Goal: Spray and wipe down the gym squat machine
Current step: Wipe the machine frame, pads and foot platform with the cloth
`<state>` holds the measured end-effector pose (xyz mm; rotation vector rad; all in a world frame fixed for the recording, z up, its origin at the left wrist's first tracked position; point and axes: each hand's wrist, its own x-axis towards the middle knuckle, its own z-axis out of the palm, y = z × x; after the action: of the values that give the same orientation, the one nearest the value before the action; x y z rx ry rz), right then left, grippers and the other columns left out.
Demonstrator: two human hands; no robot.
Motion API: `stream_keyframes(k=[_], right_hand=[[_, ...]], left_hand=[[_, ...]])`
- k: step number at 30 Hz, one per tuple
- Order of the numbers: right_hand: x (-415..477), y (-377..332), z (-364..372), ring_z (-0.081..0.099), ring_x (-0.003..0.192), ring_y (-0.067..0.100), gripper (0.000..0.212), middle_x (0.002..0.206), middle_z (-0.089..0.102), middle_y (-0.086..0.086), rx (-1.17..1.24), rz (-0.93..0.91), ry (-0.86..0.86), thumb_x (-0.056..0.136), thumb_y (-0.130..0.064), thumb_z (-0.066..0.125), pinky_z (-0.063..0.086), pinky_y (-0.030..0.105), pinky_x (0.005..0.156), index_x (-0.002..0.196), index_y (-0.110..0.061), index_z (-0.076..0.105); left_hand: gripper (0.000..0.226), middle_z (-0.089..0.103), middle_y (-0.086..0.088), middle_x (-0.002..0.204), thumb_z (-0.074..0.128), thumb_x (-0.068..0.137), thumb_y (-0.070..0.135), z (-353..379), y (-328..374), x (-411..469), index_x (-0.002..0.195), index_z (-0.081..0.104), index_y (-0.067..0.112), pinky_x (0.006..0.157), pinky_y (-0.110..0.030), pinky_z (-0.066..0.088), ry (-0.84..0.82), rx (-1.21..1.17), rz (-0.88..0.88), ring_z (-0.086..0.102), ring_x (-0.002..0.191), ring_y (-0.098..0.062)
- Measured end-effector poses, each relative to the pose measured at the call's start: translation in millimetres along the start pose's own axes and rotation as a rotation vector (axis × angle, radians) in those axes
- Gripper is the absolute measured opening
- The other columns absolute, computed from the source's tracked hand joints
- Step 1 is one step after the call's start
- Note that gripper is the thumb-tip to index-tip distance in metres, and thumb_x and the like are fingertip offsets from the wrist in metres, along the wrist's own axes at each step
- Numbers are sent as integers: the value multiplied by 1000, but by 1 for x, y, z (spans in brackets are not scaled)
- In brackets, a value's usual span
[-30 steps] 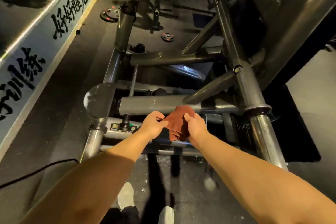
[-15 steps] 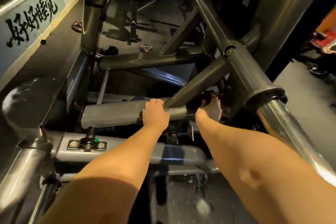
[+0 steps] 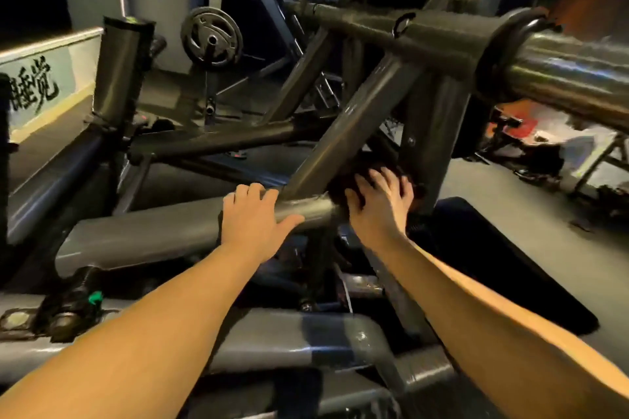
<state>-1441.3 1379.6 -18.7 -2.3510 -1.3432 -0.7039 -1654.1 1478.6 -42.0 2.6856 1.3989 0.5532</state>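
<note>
Noted dim gym floor (image 3: 493,194) beneath squat machine (image 3: 354,119); found left hand (image 3: 255,218) curled over crossbar (image 3: 146,231), right hand (image 3: 381,204) spread flat, pressing cloth (image 3: 340,180) into frame joint (image 3: 308,197); judged cloth liable to snag, gap being tight.

Gym: steel machine frame (image 3: 343,143), weight plate (image 3: 211,38) behind
</note>
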Motion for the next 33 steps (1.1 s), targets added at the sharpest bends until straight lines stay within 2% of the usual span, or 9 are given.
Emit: stream_keyframes(k=[6,10,13,16,18,22,26,30,33], right_hand=[[-6,2,13,38,145,25,41,147,57,1,45,-55,105,107,-39,42,9,49,125,138,-24,64],[-38,-13,37,48,136,23,40,136,62,-4,98,-236,258,101,-40,40,23,51,118,130,-30,66],[-12,11,13,58,122,24,42,126,68,-4,83,-304,115,103,-44,37,38,46,111,122,-28,71],[34,40,-7,68,96,30,38,98,73,2,62,-164,8,104,-42,39,50,41,91,87,-26,69],[53,37,-9,67,95,29,39,98,72,1,21,-64,-99,106,-43,37,48,40,90,80,-28,61],[57,0,4,63,108,26,38,112,72,-1,3,-78,-172,102,-44,35,39,39,95,102,-30,71],[19,-13,9,62,110,22,33,107,72,-2,107,-206,51,104,-37,43,39,38,101,99,-24,72],[-27,5,28,37,145,17,38,149,55,-6,290,-236,203,108,-33,45,14,40,127,140,-24,62],[-34,46,33,27,154,18,44,159,45,-1,232,-148,307,107,-32,42,17,46,127,148,-22,54]], left_hand=[[81,52,-2,140,26,90,84,23,-4,-5,146,49,31,104,-45,36,156,44,3,41,129,-28],[78,51,-1,141,29,91,82,34,0,-8,147,49,32,105,-46,35,201,11,-16,41,130,-27],[78,51,2,140,29,90,83,27,1,-10,148,48,34,104,-44,36,175,-6,-14,42,129,-26],[81,50,3,141,29,89,85,15,0,-6,148,47,34,105,-44,36,149,14,2,43,130,-24],[81,50,2,143,28,89,85,14,0,-3,149,46,33,107,-45,35,144,22,11,42,132,-25],[80,49,1,143,28,90,84,21,-1,-4,149,46,33,107,-46,35,148,15,4,42,132,-26],[79,50,2,141,26,90,84,17,-1,-3,149,46,34,106,-45,36,149,35,-6,43,130,-26],[80,49,0,143,24,89,83,20,-3,-1,149,45,34,106,-47,36,155,55,-7,42,131,-28],[82,48,-2,144,24,89,84,22,0,-3,150,44,33,105,-48,36,141,42,-12,41,131,-30]])
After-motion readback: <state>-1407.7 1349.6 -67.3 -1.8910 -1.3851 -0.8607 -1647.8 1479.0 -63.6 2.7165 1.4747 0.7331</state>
